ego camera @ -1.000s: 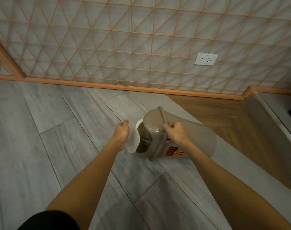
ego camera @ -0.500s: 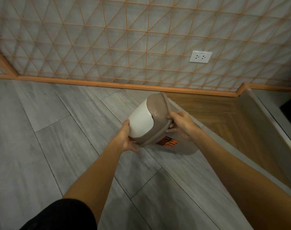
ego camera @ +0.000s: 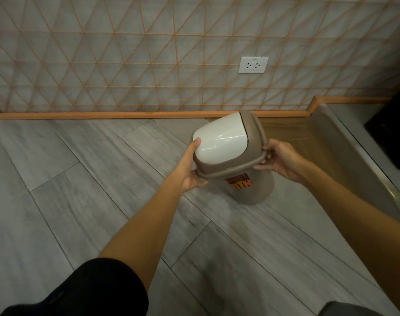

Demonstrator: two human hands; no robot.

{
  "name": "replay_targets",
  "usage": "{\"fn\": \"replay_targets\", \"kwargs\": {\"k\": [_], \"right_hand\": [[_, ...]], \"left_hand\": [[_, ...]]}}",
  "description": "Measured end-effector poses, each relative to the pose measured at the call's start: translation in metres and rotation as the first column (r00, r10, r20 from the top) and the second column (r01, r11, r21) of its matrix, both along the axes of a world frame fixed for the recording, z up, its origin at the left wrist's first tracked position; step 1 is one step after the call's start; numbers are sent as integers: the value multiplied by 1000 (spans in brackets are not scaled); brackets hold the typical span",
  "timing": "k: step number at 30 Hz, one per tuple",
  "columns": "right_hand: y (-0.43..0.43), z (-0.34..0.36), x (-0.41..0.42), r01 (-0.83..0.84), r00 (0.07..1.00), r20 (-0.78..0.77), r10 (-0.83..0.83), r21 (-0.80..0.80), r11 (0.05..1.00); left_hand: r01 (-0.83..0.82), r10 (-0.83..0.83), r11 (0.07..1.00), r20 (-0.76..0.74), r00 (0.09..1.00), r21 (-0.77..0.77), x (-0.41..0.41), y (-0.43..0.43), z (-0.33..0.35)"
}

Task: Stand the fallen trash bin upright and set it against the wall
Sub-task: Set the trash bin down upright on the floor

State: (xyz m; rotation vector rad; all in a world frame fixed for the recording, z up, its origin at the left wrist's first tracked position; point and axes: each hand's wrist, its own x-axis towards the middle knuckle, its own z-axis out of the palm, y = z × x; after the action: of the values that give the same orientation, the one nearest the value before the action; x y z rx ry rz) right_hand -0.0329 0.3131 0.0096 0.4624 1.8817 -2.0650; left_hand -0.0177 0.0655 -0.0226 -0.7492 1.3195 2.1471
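Observation:
The taupe plastic trash bin (ego camera: 251,190) stands nearly upright on the grey plank floor, its top leaning slightly toward me. It has a white swing lid (ego camera: 219,139) and an orange label on the front. My left hand (ego camera: 191,172) grips the left rim of the lid collar, thumb resting on the white flap. My right hand (ego camera: 278,159) holds the right rim. The bin sits a short way out from the tiled wall (ego camera: 148,53), not touching it.
An orange wooden skirting (ego camera: 126,115) runs along the wall's foot. A white double socket (ego camera: 253,64) is on the wall above the bin. To the right lies a brown wood floor strip (ego camera: 308,142) and a raised grey ledge (ego camera: 354,156) with a dark object on it.
The bin went from lying on its side to nearly upright. Both hands shifted to its lid rim, and the view came closer to the wall.

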Motion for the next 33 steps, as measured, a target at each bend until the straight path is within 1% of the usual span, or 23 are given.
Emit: {"fn": "replay_targets", "kwargs": {"k": [2,4,6,10,13,15,17,20,21,22,23,24,25,26,27,28,29,30,31,32,33], "right_hand": [[15,1,0,7,1000,1,-8,84,996],[29,-1,0,27,1000,6,-28,135,990],[42,-3,3,54,999,-1,-54,144,988],[56,-14,10,114,993,3,-115,135,984],[55,-27,19,143,989,27,-147,128,981],[51,-31,25,153,987,33,-157,111,982],[45,-32,26,144,989,26,-148,108,984],[38,-28,26,109,993,32,-116,159,981],[37,-26,26,83,995,35,-92,203,976],[37,-23,27,45,998,39,-58,270,962],[39,-20,27,-2,999,39,-13,361,932],[43,-17,28,-42,999,29,32,473,880],[47,-14,29,-48,998,-6,64,586,809],[51,-10,32,-13,993,-76,88,680,733],[54,-6,35,48,978,-172,118,737,675],[56,-2,40,101,950,-266,165,758,644],[56,0,46,125,913,-339,225,760,638],[56,1,52,116,875,-383,295,760,640],[54,0,57,94,838,-402,369,773,628],[51,-4,61,75,802,-403,441,800,595],[48,-9,63,65,768,-392,507,835,547]], "left_hand": [[24,-24,999,7,1000,-21,-2,10,10],[65,-66,997,-10,998,-33,-4,21,18],[113,-115,992,-28,993,-58,-6,32,24],[192,-202,969,-51,978,-157,-11,52,35],[237,-252,953,-64,966,-187,-8,60,38],[237,-252,956,-67,966,-172,-4,61,39],[191,-204,965,-55,977,-180,-1,59,39],[138,-160,967,-88,983,-214,3,53,41],[132,-163,958,-105,981,-253,3,53,41],[118,-164,935,-114,980,-334,3,52,40],[92,-171,886,-136,976,-455,2,51,37],[53,-203,807,-193,960,-588,3,49,34],[-11,-278,700,-286,917,-714,6,46,34],[-115,-394,574,-396,829,-811,11,42,34],[-250,-532,453,-485,695,-856,15,36,34],[-380,-659,358,-519,545,-853,18,29,33],[-481,-754,296,-511,413,-825,20,24,31],[-547,-816,263,-486,314,-795,22,20,26],[-576,-850,254,-464,251,-777,23,19,21],[-577,-865,258,-451,219,-775,24,19,15],[-565,-873,262,-441,206,-782,25,21,9]]}}
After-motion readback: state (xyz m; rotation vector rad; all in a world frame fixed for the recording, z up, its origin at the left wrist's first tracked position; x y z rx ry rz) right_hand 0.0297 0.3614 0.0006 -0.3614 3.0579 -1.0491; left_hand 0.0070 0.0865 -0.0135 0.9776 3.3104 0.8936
